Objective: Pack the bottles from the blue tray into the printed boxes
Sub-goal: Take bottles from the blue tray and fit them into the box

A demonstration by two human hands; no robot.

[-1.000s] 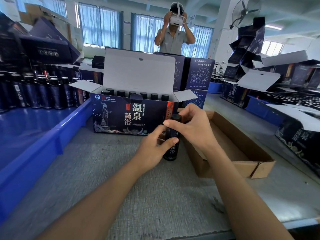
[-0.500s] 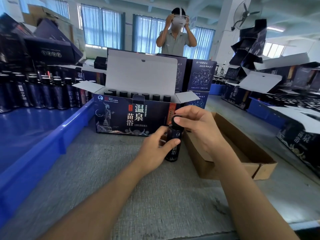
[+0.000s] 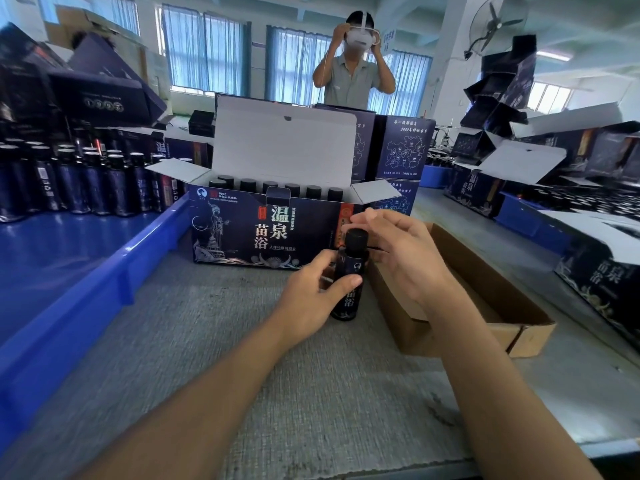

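1. At far left, the long blue plastic tray (image 3: 104, 271) carries upright dark bottles.
2. In the centre, the left hand (image 3: 311, 299) wraps the dark glass bottle (image 3: 348, 271), standing on the grey table (image 3: 207, 341) before the open printed box (image 3: 263, 233).
3. The right hand (image 3: 401, 251) hovers beside its black cap (image 3: 356, 239), fingers loosely spread.
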